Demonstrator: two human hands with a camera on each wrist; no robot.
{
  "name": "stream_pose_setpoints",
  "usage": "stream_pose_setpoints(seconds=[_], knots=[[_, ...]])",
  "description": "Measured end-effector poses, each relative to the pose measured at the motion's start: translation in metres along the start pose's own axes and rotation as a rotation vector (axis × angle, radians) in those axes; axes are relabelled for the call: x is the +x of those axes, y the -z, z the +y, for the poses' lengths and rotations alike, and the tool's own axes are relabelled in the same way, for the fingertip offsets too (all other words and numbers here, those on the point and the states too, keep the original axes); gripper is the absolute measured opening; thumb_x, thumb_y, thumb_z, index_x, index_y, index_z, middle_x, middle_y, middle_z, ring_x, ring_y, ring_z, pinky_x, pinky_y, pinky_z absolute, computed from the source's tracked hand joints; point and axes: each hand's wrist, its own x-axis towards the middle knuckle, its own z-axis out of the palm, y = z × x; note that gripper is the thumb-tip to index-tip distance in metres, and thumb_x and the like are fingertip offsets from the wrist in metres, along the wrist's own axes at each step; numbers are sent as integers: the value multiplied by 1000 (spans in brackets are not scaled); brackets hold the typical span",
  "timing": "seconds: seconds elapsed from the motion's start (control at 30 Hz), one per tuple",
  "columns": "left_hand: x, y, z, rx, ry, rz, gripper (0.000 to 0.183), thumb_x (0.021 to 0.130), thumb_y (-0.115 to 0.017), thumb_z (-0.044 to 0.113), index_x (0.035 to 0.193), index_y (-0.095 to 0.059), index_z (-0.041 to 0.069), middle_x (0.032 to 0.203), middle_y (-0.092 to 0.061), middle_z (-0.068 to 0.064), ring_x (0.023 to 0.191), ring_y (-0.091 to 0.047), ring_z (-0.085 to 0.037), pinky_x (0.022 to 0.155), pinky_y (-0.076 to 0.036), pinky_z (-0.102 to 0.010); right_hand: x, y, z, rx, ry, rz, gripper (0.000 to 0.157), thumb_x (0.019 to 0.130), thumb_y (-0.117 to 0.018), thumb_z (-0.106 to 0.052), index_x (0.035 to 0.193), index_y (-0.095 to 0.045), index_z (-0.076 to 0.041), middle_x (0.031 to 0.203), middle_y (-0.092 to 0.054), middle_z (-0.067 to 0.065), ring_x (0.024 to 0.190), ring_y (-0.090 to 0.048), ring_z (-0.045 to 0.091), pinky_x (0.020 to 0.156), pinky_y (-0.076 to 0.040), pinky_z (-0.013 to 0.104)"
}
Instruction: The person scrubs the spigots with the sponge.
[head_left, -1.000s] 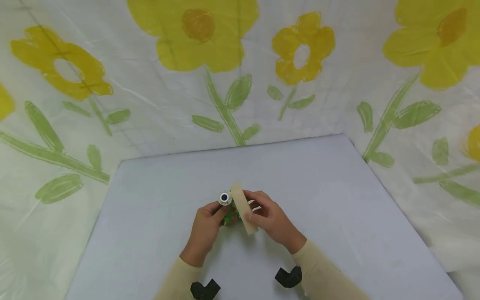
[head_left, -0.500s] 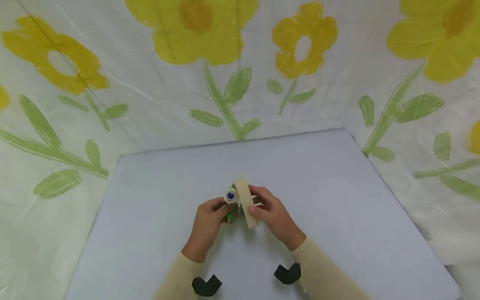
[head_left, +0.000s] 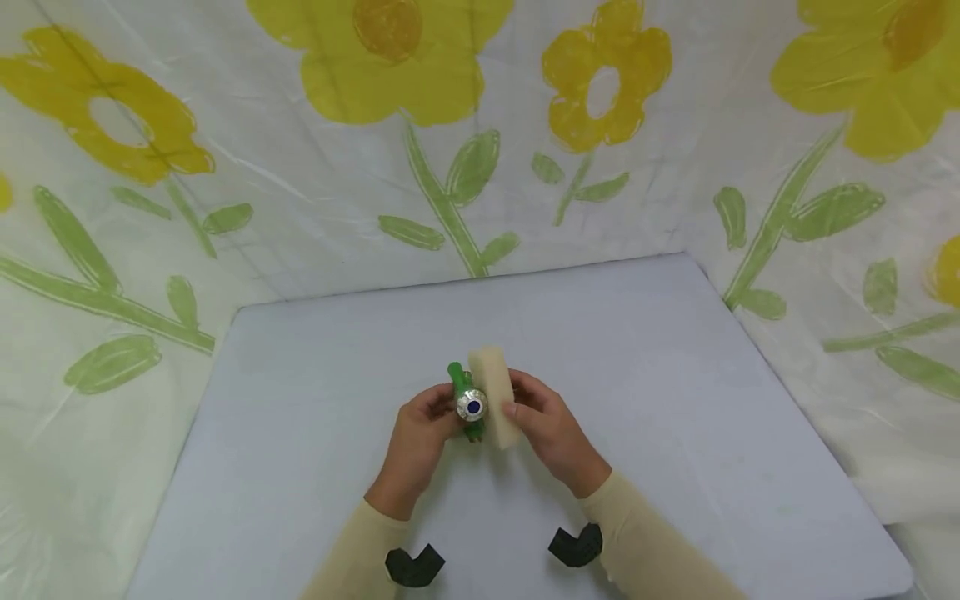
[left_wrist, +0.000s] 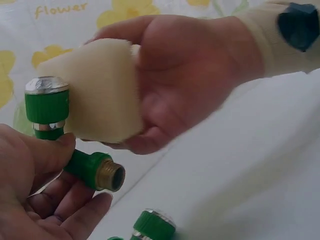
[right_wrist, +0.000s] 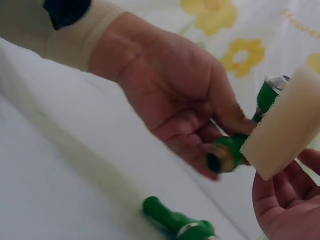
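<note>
My left hand [head_left: 414, 442] pinches a green angle valve [left_wrist: 47, 107] between thumb and fingers. The valve has a silvery-rimmed round cap with a blue dot on top, and a threaded brass outlet [left_wrist: 112, 176] that points off to the side. A pale cream sponge [head_left: 495, 398] sits in my right hand [head_left: 553, 429], thumb on its near side and fingers behind. Its face is right up against the valve's side in the left wrist view. In the right wrist view, the sponge [right_wrist: 287, 125] hides part of the valve.
A second green valve [left_wrist: 154, 226] lies on the white table [head_left: 337, 367] below the hands, partly cut off in both wrist views. A flower-printed white sheet [head_left: 315, 208] rises behind the table. Black wrist mounts [head_left: 415, 567] sit on both sleeves.
The valve in my left hand has turned, and its cap has shifted slightly right and down. The sponge has tilted to show more of its broad face. The head view has dipped a little.
</note>
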Motion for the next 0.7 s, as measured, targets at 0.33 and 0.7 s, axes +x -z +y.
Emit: stream_pose_setpoints(seconds=[0.33, 0.7], knots=[[5, 3, 1, 8, -26, 37, 30, 87, -89, 0, 106, -67, 3, 105, -74, -11, 101, -71, -25, 82, -60, -33, 1, 8, 2, 79, 13, -50, 56, 109, -52, -14, 154, -42, 18, 133, -64, 14, 114, -64, 22, 96, -57, 33], [3, 7, 3, 95, -71, 161, 40, 85, -94, 7, 94, -55, 3, 100, -73, -9, 96, -66, -24, 78, -56, -29, -4, 12, -2, 86, -108, -151, 55, 110, -50, -18, 150, -46, 20, 121, -71, 11, 105, -68, 21, 92, -58, 34]])
